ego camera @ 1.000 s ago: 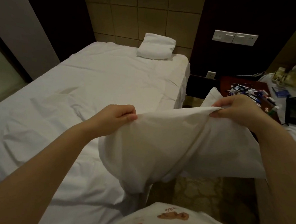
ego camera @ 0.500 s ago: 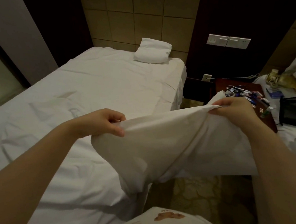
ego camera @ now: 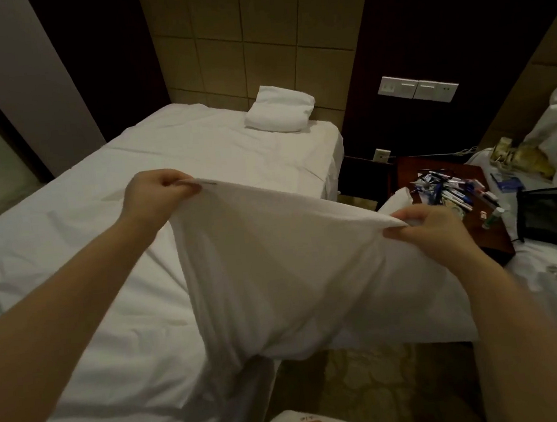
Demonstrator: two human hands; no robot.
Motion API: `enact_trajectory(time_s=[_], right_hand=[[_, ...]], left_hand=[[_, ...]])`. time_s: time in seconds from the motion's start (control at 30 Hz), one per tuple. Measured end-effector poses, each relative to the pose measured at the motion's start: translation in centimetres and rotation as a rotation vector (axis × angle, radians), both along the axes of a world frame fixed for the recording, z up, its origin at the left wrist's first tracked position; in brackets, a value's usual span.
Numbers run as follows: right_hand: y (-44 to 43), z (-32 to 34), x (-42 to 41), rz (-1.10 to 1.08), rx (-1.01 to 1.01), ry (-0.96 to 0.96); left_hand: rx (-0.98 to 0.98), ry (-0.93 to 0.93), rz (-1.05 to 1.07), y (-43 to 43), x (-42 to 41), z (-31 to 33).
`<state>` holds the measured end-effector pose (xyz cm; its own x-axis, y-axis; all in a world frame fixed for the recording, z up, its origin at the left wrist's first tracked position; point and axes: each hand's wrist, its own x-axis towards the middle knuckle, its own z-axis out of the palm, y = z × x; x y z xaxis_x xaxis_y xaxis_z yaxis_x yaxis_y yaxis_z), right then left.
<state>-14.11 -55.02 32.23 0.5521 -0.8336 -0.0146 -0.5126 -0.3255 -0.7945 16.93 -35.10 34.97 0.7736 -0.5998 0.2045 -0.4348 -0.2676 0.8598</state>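
A white pillow in its case (ego camera: 297,277) hangs in the air between two beds, over the patterned carpet. My left hand (ego camera: 156,193) pinches the upper left corner of the case, raised above the white bed (ego camera: 106,278). My right hand (ego camera: 432,230) grips the upper right corner, lower and nearer the nightstand. The cloth is pulled taut between the two hands, and the pillow's bulk sags below.
A second white pillow (ego camera: 279,113) lies at the head of the left bed by the padded wall. A dark red nightstand (ego camera: 474,212) holds several small packets. A black mesh bag (ego camera: 553,218) lies on the right bed. Wall switches (ego camera: 416,89) sit above.
My left hand has moved up and to the left, stretching the case's top edge. My right hand has dropped slightly. The view has tilted downward.
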Motion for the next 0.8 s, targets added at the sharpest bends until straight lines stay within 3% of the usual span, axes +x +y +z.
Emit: enact_trajectory(time_s=[0.07,0.13,0.27,0.4,0.5,0.6,0.67,0.7,0.73,0.8], right_hand=[[-0.2,-0.3,-0.6,-0.015,0.016,-0.012],[-0.5,-0.5,-1.4,-0.001,0.028,-0.004],[-1.1,-0.2,-3.7,0.063,0.104,0.003],[-1.7,0.4,-4.7,0.094,0.212,-0.059],[-3.1,0.0,-4.5,-0.026,0.161,-0.066],[-4.1,0.0,-4.3,-0.109,0.011,0.015],[-4.3,0.7,-4.1,-0.066,-0.014,-0.094],[-4.3,1.1,-4.0,-0.063,0.008,-0.170],[-4.4,1.4,-4.0,-0.073,0.022,-0.200],[-4.0,2.0,-4.3,-0.051,-0.036,-0.141]], left_hand=[[-0.265,0.227,0.021,-1.0,-1.1,0.3],[-0.357,0.287,-0.020,-2.3,-2.2,0.4],[-0.334,0.045,-0.131,-4.4,-4.5,1.9],[-0.203,-0.189,-0.397,-6.1,-8.1,5.7],[-0.039,-0.081,-0.773,-7.2,-10.4,8.5],[0.246,0.186,-1.420,-8.1,-12.6,9.5],[0.356,0.323,-1.811,-9.1,-13.6,9.2],[0.398,0.339,-1.878,-9.8,-14.1,8.9],[0.425,0.300,-1.793,-10.3,-14.8,8.5],[0.405,0.032,-1.343,-12.0,-16.0,7.2]])
